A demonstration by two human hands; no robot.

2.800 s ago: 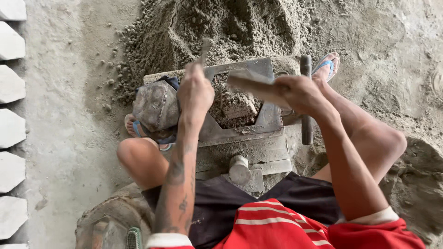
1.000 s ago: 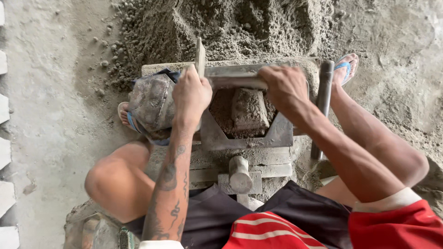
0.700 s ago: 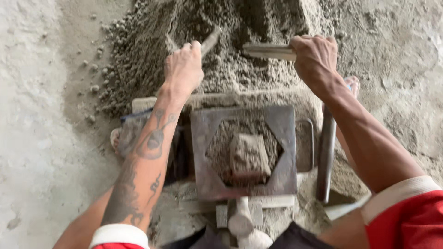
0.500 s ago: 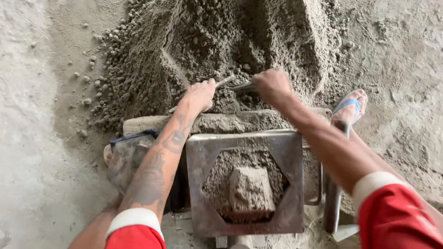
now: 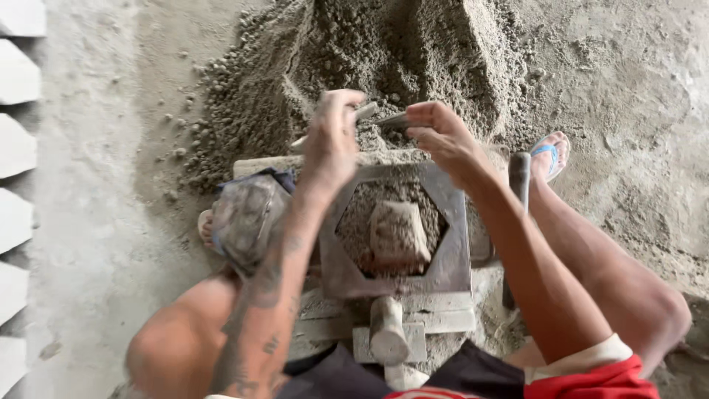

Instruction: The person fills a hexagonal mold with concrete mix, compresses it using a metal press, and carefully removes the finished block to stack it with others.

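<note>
A grey metal mould (image 5: 443,277) with a hexagonal opening sits in front of me, partly filled with damp grey mix around a small block (image 5: 397,235). Both hands reach past its far edge to the foot of a big pile of grey mix (image 5: 384,59). My left hand (image 5: 332,137) grips a flat scraper blade (image 5: 365,112). My right hand (image 5: 437,133) holds a second flat metal piece (image 5: 394,120), its tip meeting the other one over the mix.
A dirty cloth bundle (image 5: 247,218) lies left of the mould. A metal lever handle (image 5: 518,174) stands on its right, beside my sandalled foot (image 5: 550,154). Pale cast blocks (image 5: 16,133) line the left edge. A round knob (image 5: 386,329) sticks out below the mould.
My hands left the mould's rim and reached forward into the pile with both flat tools. Now they are drawing back toward the mould, and the view has tilted back.
</note>
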